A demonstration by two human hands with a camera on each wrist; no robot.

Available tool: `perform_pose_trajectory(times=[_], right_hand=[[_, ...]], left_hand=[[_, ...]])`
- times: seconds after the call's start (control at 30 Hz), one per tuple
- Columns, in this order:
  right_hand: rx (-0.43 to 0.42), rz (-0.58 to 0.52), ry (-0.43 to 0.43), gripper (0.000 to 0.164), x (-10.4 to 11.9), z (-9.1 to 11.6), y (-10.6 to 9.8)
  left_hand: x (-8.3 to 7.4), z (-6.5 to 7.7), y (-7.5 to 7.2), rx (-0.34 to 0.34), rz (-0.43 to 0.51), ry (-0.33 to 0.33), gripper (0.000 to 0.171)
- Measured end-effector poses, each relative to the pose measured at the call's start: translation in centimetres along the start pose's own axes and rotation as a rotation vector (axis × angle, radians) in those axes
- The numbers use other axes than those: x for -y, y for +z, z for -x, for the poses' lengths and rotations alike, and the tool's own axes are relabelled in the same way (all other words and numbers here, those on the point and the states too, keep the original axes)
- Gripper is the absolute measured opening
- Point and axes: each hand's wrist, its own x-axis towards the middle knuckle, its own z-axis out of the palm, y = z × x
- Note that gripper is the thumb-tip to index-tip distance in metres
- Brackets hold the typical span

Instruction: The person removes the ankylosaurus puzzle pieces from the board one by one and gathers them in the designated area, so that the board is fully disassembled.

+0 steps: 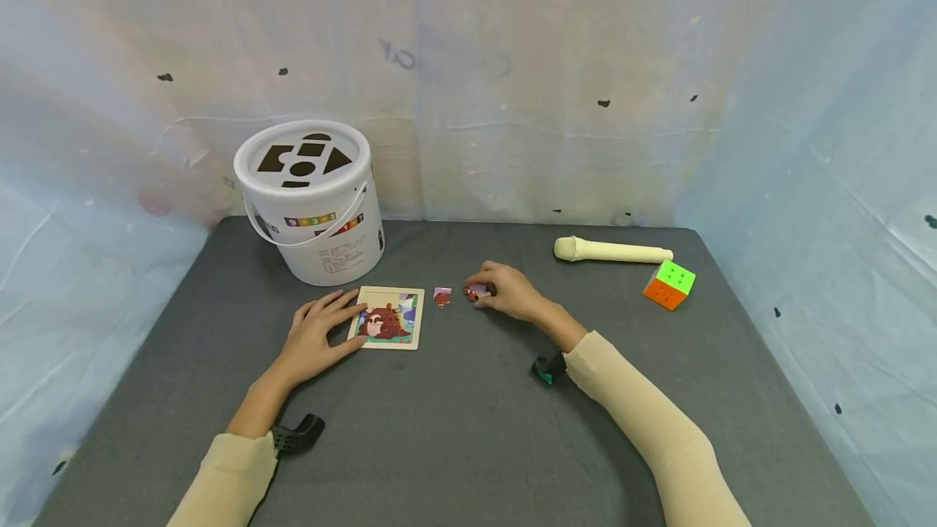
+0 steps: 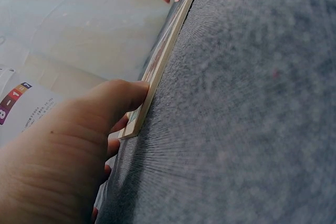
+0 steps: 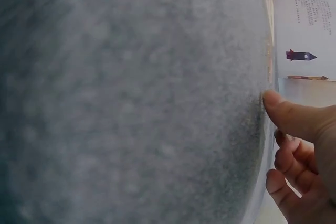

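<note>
A small square jigsaw puzzle (image 1: 385,324) in a pale wooden frame lies flat, its picture showing a brown animal. My left hand (image 1: 315,340) rests at its left side, fingers spread and thumb touching the near corner; the left wrist view shows the thumb (image 2: 128,94) against the frame's edge. To the right of the frame lies a loose puzzle piece (image 1: 442,297) in purple and brown. Farther right, my right hand (image 1: 512,293) pinches another purple-brown puzzle piece (image 1: 477,292) between thumb and fingers. That piece is partly hidden by the fingers.
Behind the left hand stands a white bucket (image 1: 329,254) with shaped holes in its lid and a handle. A cream microphone-shaped object (image 1: 615,251) and a green-and-orange puzzle cube (image 1: 669,285) are at the far right. Plastic sheeting (image 1: 476,88) surrounds the grey table (image 1: 454,446).
</note>
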Motion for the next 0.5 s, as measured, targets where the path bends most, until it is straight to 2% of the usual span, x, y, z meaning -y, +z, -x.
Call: perform_pose_trajectory(times=[0.2, 0.5], right_hand=[[-0.011, 0.093, -0.013, 0.037, 0.34, 0.11, 0.03], [-0.043, 0.120, -0.036, 0.027, 0.32, 0.21, 0.24]], left_hand=[[0.22, 0.08, 0.16, -0.013, 0.002, 0.024, 0.063], [0.18, 0.05, 0.13, -0.011, 0.000, 0.021, 0.063]])
